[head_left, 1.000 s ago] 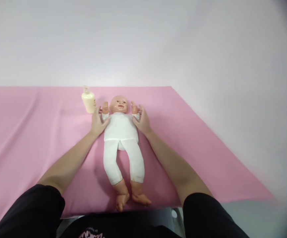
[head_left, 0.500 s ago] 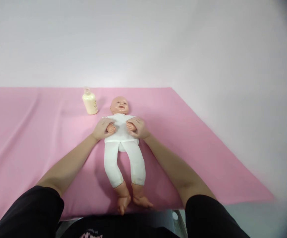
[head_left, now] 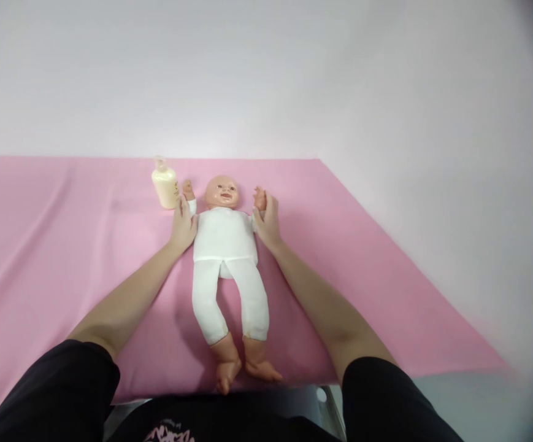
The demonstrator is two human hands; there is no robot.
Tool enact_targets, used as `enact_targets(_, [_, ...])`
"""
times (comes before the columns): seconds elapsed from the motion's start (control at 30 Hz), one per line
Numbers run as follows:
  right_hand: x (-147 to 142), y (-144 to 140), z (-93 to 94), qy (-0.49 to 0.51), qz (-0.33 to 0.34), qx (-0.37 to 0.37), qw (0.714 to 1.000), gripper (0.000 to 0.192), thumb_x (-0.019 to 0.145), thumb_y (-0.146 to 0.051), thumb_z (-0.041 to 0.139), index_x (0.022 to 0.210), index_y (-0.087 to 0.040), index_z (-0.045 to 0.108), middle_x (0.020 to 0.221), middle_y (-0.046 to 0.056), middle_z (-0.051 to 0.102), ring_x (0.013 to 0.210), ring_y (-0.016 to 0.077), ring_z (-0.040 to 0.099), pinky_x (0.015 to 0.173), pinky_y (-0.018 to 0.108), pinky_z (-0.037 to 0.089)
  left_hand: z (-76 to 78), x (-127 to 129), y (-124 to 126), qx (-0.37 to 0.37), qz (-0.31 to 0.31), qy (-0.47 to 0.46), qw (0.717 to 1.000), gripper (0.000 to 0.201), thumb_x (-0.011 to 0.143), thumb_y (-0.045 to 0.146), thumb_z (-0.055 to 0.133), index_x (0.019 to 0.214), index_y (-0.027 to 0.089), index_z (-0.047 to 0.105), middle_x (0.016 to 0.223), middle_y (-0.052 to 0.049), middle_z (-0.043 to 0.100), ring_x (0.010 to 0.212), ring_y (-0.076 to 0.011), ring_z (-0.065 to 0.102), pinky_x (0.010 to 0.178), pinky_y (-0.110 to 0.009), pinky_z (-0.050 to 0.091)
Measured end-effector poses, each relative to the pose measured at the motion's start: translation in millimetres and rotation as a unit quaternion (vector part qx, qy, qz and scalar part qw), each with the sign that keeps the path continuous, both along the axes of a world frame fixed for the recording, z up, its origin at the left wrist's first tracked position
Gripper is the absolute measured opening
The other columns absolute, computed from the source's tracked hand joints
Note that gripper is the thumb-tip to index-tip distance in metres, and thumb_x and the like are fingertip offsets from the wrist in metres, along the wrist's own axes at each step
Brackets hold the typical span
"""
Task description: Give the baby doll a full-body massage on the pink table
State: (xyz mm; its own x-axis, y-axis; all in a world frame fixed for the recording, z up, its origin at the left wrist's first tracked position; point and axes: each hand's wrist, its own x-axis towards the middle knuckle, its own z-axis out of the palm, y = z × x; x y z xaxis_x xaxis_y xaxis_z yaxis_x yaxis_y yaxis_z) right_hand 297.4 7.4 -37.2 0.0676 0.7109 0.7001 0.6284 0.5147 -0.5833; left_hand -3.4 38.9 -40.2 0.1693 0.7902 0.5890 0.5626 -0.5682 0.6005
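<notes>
Just right of the pump bottle, handling a face-up doll.
With left hand half-open at one raised sleeve, hold unclear, and right hand curled round the other wrist, guide both evenly, without twisting.

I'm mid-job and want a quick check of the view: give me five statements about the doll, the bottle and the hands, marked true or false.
1. The doll lies face up on the pink cloth. True.
2. The bottle is to the person's right of the doll. False: the pump bottle stands to the left.
3. The left hand is at one doll arm. True.
4. The right hand rests on the doll's feet. False: the right hand is at the other doll arm.
5. The doll's trousers are black. False: the trousers are white.
</notes>
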Motion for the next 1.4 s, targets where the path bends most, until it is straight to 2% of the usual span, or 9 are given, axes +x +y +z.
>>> enact_targets(0.1, [3, 3, -3.1, 0.024, -0.03, -0.047, 0.998, 0.071, 0.101, -0.045, 0.047, 0.162, -0.021, 0.019, 0.157, 0.022, 0.039, 0.152, 0.0326, 0.038, 0.125, 0.066, 0.032, -4.1, -3, 5, -0.014, 0.014, -0.002, 1.0, 0.079, 0.1, 0.05, 0.051, 0.163, 0.011, 0.024, 0.17, -0.027, 0.02, 0.162, -0.039, 0.016, 0.13, -0.063, 0.019])
enact_targets(0.2, [3, 2, -2.1, 0.024, -0.02, -0.062, 0.998, 0.074, 0.101, -0.041, 0.048, 0.164, -0.022, 0.017, 0.163, 0.02, 0.038, 0.154, 0.0307, 0.035, 0.127, 0.064, 0.03, -3.2, -5, 7, -0.03, 0.019, 0.004, 0.999, 0.075, 0.098, 0.046, 0.054, 0.162, 0.014, 0.03, 0.165, -0.025, 0.034, 0.157, -0.0402, 0.031, 0.127, -0.066, 0.026])
enact_targets(0.4, [2, 0, 5.0, 0.044, 0.008, -0.091, 0.995, 0.068, 0.1, -0.039, 0.049, 0.164, -0.022, 0.031, 0.165, 0.012, 0.044, 0.152, 0.0261, 0.042, 0.129, 0.055, 0.032, 11.4, -6, -1, -0.095, 0.05, 0.052, 0.993, 0.07, 0.097, 0.043, 0.054, 0.158, 0.014, 0.038, 0.139, -0.023, 0.064, 0.129, -0.0416, 0.061, 0.11, -0.064, 0.046])
enact_targets(0.6, [7, 5, 3.7, 0.085, 0.02, -0.209, 0.974, 0.072, 0.097, -0.047, 0.052, 0.163, -0.021, 0.037, 0.163, 0.006, 0.049, 0.151, 0.0257, 0.048, 0.129, 0.047, 0.034, 22.6, -2, -8, -0.142, 0.099, 0.1, 0.98, 0.062, 0.097, 0.043, 0.048, 0.154, 0.016, 0.047, 0.14, -0.017, 0.067, 0.129, -0.0382, 0.062, 0.111, -0.054, 0.047])
enact_targets(0.83, [10, 10, 1.0, 0.079, 0.012, -0.234, 0.969, 0.073, 0.095, -0.046, 0.054, 0.162, -0.022, 0.039, 0.158, 0.007, 0.055, 0.146, 0.0277, 0.053, 0.127, 0.05, 0.038, 22.3, -4, -5, -0.152, 0.092, 0.089, 0.98, 0.063, 0.096, 0.045, 0.05, 0.151, 0.015, 0.051, 0.139, -0.017, 0.067, 0.129, -0.0406, 0.063, 0.113, -0.057, 0.045])
enact_targets(1.0, [4, 3, 7.4, 0.097, 0.035, -0.121, 0.987, 0.071, 0.097, -0.051, 0.052, 0.16, -0.022, 0.035, 0.163, 0.011, 0.048, 0.15, 0.0256, 0.048, 0.128, 0.05, 0.036, 20.2, -6, -6, -0.121, 0.041, -0.002, 0.992, 0.073, 0.092, 0.046, 0.059, 0.157, 0.017, 0.04, 0.148, -0.019, 0.059, 0.134, -0.0386, 0.06, 0.113, -0.056, 0.046])
enact_targets(1.17, [-4, -10, 12.3, 0.099, 0.039, 0.046, 0.993, 0.076, 0.095, -0.052, 0.059, 0.158, -0.023, 0.028, 0.159, 0.018, 0.048, 0.146, 0.0296, 0.051, 0.121, 0.053, 0.045, 20.0, -4, -14, 0.038, -0.022, -0.076, 0.996, 0.081, 0.088, 0.049, 0.068, 0.154, 0.015, 0.037, 0.145, -0.021, 0.057, 0.128, -0.0312, 0.061, 0.112, -0.048, 0.047])
enact_targets(1.27, [-10, -22, 13.5, 0.046, 0.037, 0.074, 0.996, 0.065, 0.094, -0.046, 0.061, 0.152, -0.024, 0.039, 0.141, 0.016, 0.063, 0.131, 0.0297, 0.063, 0.114, 0.052, 0.052, 25.0, -3, -24, 0.113, -0.062, -0.043, 0.991, 0.06, 0.085, 0.048, 0.072, 0.133, 0.018, 0.055, 0.124, -0.014, 0.067, 0.111, -0.0269, 0.066, 0.104, -0.045, 0.052])
enact_targets(1.4, [-20, -36, 23.2, -0.105, 0.118, 0.134, 0.978, 0.042, 0.091, -0.031, 0.06, 0.132, -0.026, 0.059, 0.117, 0.01, 0.075, 0.108, 0.026, 0.072, 0.096, 0.045, 0.061, 35.8, -1, -36, 0.195, -0.183, 0.064, 0.961, 0.024, 0.086, 0.04, 0.072, 0.1, 0.022, 0.063, 0.094, -0.006, 0.072, 0.089, -0.0225, 0.067, 0.087, -0.039, 0.054])
